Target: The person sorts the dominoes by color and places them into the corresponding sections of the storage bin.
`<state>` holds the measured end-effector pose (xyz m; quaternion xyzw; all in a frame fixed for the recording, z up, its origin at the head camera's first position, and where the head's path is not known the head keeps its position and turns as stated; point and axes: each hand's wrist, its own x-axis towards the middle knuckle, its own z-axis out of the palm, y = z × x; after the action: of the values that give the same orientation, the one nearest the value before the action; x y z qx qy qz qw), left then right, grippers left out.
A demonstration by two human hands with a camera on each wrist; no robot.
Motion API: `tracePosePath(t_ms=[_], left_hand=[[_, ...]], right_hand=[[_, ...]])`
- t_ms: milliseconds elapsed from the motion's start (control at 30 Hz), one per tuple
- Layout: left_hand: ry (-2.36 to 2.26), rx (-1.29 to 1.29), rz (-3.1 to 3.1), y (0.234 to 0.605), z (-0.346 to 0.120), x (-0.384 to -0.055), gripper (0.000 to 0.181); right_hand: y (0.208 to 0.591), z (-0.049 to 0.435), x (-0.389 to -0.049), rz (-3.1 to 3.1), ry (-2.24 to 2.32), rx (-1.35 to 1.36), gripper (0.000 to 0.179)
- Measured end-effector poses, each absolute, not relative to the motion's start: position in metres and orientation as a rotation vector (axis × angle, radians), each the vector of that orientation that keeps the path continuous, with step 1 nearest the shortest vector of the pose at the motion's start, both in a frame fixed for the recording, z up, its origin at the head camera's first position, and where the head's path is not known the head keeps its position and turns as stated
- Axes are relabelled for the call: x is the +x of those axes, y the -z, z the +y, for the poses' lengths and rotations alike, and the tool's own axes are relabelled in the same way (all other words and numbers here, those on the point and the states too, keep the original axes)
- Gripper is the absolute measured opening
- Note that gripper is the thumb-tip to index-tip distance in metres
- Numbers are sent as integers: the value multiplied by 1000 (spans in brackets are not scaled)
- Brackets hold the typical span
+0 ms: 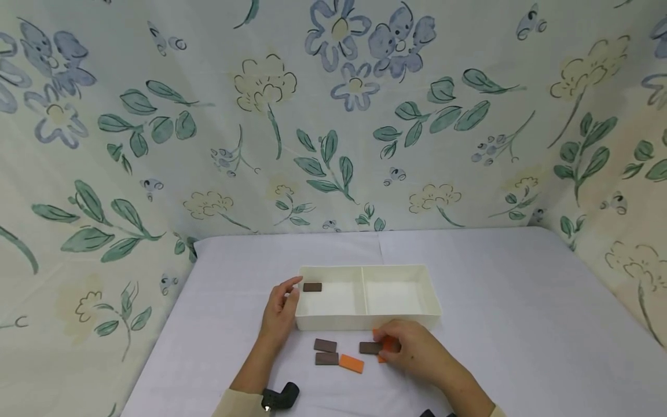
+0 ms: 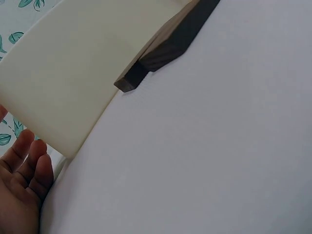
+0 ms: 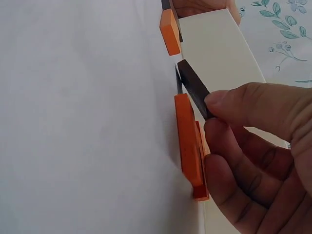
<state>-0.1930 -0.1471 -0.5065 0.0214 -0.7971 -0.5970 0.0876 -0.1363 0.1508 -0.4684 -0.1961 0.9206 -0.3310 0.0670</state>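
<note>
A white two-compartment box stands on the table. My left hand rests at its left end, fingers bent loosely against the wall. One dark brown block lies in the left compartment, by its left wall. In front of the box, my right hand pinches another dark brown block between thumb and index finger, tilted just off the table. Orange blocks lie beneath and beside those fingers, partly hidden by them in the head view. To the left lie two brown blocks and an orange block.
A white cloth covers the table. Behind it and at the sides hangs a flowered curtain. A black device is strapped to my left wrist. The box's divider separates its two compartments.
</note>
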Motion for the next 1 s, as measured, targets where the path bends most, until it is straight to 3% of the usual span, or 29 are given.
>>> tracePosePath(t_ms=[700, 1000], left_hand=[[1745, 69, -2390, 506, -147, -193, 32], [1772, 58, -2383, 507, -147, -193, 32]], right_hand=[[439, 142, -136, 2605, 1436, -673, 18], [426, 119, -161, 2594, 1663, -590, 15]])
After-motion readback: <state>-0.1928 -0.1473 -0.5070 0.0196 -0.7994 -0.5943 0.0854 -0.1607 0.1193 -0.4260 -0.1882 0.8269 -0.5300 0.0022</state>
